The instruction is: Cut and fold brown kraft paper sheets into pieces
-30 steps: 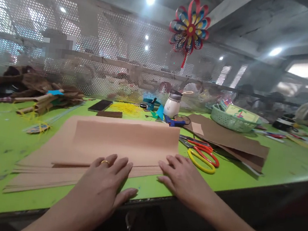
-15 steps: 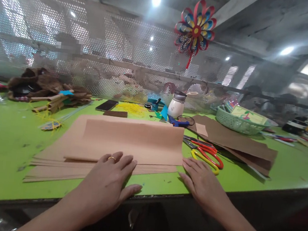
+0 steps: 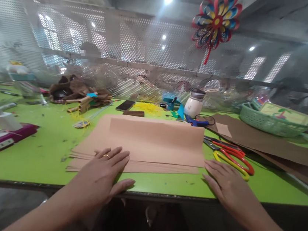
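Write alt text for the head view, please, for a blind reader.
A person's left hand rests on a stack of tan paper on a green table, the right hand at its near right corner. Scissors lie to the right; a flower decoration appears above.

Tan paper sheets (image 3: 155, 143) lie mid-frame on a green table (image 3: 159, 184), the person's left hand (image 3: 103, 171) resting on their lower left and the right hand (image 3: 228, 181) at their lower right corner. Scissors (image 3: 233, 152) lie right of centre, a basket (image 3: 272, 122) farther right, a flower (image 3: 217, 22) upper right.
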The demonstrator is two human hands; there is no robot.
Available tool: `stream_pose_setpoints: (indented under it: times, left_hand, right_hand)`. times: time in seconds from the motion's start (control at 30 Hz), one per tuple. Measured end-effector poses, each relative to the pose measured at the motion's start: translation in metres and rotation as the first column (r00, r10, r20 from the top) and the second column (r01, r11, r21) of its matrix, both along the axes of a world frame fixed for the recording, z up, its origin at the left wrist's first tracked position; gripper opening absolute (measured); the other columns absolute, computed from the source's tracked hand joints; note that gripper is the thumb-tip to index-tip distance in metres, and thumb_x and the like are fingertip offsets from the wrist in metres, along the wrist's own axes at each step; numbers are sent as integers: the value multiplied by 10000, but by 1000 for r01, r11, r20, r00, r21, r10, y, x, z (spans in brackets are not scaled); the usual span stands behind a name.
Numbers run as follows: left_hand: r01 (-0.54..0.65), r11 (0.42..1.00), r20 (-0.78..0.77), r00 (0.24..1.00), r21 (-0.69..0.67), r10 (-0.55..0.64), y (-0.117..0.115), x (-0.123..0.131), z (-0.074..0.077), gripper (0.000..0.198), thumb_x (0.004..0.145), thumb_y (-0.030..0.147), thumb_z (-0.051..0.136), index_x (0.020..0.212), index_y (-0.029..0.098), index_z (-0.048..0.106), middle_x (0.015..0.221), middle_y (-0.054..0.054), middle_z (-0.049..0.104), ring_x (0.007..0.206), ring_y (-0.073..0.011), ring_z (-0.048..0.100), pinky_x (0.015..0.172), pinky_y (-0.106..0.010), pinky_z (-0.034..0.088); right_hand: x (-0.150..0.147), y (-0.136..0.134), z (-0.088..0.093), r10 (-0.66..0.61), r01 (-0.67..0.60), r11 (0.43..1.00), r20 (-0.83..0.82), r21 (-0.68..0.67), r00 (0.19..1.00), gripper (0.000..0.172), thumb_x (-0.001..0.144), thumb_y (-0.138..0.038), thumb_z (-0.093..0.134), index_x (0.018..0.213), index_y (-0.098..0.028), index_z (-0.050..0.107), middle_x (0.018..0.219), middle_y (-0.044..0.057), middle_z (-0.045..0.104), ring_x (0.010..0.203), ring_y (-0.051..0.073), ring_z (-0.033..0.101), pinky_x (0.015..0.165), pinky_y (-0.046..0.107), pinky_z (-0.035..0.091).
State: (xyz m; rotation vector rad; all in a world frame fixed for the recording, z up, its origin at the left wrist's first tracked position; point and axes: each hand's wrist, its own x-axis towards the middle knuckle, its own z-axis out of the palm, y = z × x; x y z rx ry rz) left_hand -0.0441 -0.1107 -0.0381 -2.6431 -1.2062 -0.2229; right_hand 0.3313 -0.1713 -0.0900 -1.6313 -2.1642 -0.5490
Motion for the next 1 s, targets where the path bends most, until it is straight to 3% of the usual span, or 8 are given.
stream_pose_setpoints:
  times: [0.27, 0.53, 0.7, 1.0]
  left_hand:
    - [-192, 981, -43, 980, 17, 192, -5, -52, 8, 644, 892, 664, 381, 1223, 170, 629, 1292, -122, 617, 1178, -330, 561, 1077, -506, 338]
    - [-231, 971, 83, 971, 57, 226, -14, -49, -5, 504, 959, 542, 344, 1150, 168, 623, 1239, -141, 599, 1097, -303, 589, 929, -450, 470]
    - [-261, 958, 132, 960, 115, 246, -17, -49, -15, 447, 978, 452, 353, 1162, 146, 621, 1234, -145, 612, 1109, -291, 605, 933, -445, 496]
    - [-278, 930, 147, 957, 240, 248, -17, -50, -27, 490, 981, 419, 353, 1161, 53, 624, 1202, -185, 652, 1100, -301, 623, 926, -454, 525]
  right_hand:
    - [10, 1, -10, 32, -32, 999, 8, 17, 999, 528, 978, -496, 312, 1109, -155, 692, 1168, 115, 700, 1095, 305, 621, 941, 518, 463]
    - [26, 5, -27, 84, -88, 995, 70, 49, 994, 479, 970, -468, 342, 1137, -190, 695, 1196, 98, 691, 1102, 295, 629, 922, 489, 487]
    - [41, 6, -38, 123, -134, 989, 168, 59, 978, 383, 951, -380, 391, 1135, -249, 701, 1262, 63, 658, 1137, 299, 616, 917, 488, 499]
    - [49, 8, -53, 114, -120, 990, 84, 70, 990, 410, 948, -375, 401, 1199, -180, 660, 1295, 95, 632, 1166, 316, 597, 970, 498, 491]
